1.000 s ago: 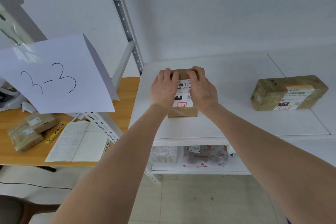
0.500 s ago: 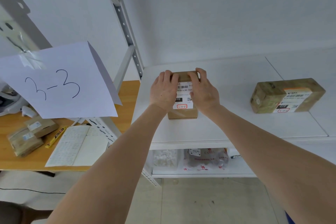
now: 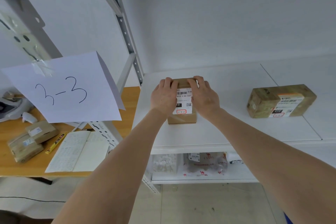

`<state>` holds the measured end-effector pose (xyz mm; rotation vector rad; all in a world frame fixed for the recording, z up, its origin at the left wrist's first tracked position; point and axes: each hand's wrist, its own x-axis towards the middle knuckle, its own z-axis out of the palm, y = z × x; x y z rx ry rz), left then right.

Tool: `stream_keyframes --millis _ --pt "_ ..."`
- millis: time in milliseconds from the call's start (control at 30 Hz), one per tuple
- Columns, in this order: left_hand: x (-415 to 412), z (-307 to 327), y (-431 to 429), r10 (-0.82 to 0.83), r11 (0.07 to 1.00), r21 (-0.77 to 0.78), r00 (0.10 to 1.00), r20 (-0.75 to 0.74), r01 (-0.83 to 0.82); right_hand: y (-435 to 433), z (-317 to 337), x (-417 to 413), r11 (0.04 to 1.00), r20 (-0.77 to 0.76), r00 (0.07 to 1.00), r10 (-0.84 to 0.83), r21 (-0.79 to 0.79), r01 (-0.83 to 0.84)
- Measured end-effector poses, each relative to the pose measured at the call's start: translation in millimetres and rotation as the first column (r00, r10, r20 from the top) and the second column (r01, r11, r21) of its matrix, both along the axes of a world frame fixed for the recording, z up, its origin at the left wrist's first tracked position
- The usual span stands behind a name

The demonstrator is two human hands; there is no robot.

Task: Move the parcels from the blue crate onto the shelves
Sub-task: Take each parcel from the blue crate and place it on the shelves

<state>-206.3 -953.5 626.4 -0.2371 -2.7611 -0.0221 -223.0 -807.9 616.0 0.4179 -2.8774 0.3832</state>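
Gripping a small cardboard parcel [image 3: 182, 119] from both sides, the two hands meet over it in the head view, the only view there is. The left hand [image 3: 164, 96] covers the parcel's left part and the right hand [image 3: 205, 96] its right part, and the fingers of both curl over the far top edge, so that each hand clasps the box rather than lying spread on it. The parcel stands on the white shelf [image 3: 227, 125], towards its left end, with a white shipping label facing up between the hands; the label bears a barcode and a small red-framed mark near its lower edge. Well apart to the right on the same shelf lies a longer taped parcel [image 3: 263, 102], also label-up and turned slightly askew. On the lower shelf [image 3: 200, 180], beneath the hands, lie a white padded packet [image 3: 164, 162] and, just beside it, a clear bag with red camel print [image 3: 205, 165]. A paper sheet marked "3-3" [image 3: 63, 89] hangs taped to the near shelf upright [image 3: 27, 23] at left. Behind it a wooden counter [image 3: 130, 107] carries an open notebook [image 3: 78, 151], a yellow pen [image 3: 55, 142] just beside the notebook, and two small brown parcels [image 3: 32, 141] touching each other near the left edge.
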Motion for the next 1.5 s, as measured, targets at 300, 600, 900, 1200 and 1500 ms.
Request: stream_keyframes --millis 300,600,900,1200,1500 --pt "5 4 0 -0.009 1.0 -0.002 1.0 0.002 0.009 0 6 1 0.999 0.013 1.0 -0.013 0.048 0.013" --pt "13 9 -3 0.013 0.998 -0.065 1.0 -0.007 -0.013 1 12 8 0.996 -0.002 1.0 -0.002 0.094 0.002" --pt "25 20 10 0.003 0.992 -0.127 0.999 -0.038 -0.008 16 22 23 0.996 -0.045 0.999 0.004 0.087 0.0" --pt "35 16 65 -0.23 0.97 -0.113 0.961 -0.153 0.215 67 14 53 0.992 -0.131 0.989 -0.069 0.092 0.082" --pt "47 -10 145 -0.419 0.901 -0.144 0.907 -0.046 0.409 146 -8 98 0.954 -0.022 0.96 -0.279 0.109 0.28"
